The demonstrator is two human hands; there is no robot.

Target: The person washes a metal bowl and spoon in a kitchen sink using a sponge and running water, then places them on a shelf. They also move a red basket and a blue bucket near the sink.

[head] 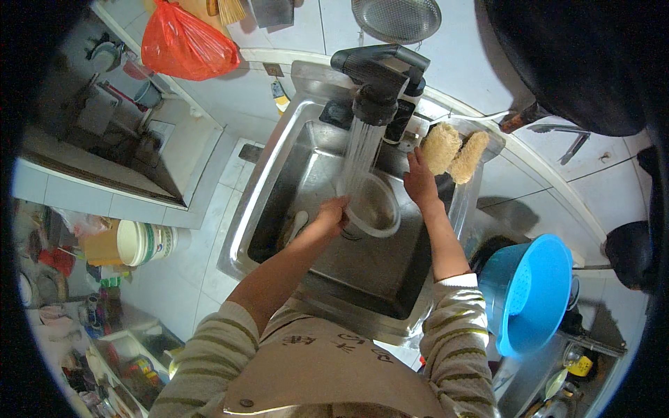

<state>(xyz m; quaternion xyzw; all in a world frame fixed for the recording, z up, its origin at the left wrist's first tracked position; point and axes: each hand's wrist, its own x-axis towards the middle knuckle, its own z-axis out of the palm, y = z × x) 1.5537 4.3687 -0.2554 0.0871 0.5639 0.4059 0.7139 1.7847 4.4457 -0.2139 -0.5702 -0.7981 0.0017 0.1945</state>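
My left hand (333, 213) grips the rim of a pale bowl (388, 230) held inside the stainless steel sink (360, 271). Water streams from the black faucet's spray head (375, 107) into the bowl. My right hand (419, 180), fingers extended, reaches over the sink's right rear edge. Its fingertips are close beside a loofah sponge (440, 149), and whether they touch it cannot be told. A second, narrower loofah (470, 157) lies to the right of the first. A white spoon (299, 222) rests in the sink, left of the bowl, partly hidden by my left forearm.
A dark bottle (401, 117) stands behind the sink near the faucet. To the right is a blue plastic basin (538, 298). A red plastic bag (185, 44) hangs at the upper left, and a metal strainer (398, 18) hangs on the wall. White buckets (143, 243) stand at the left.
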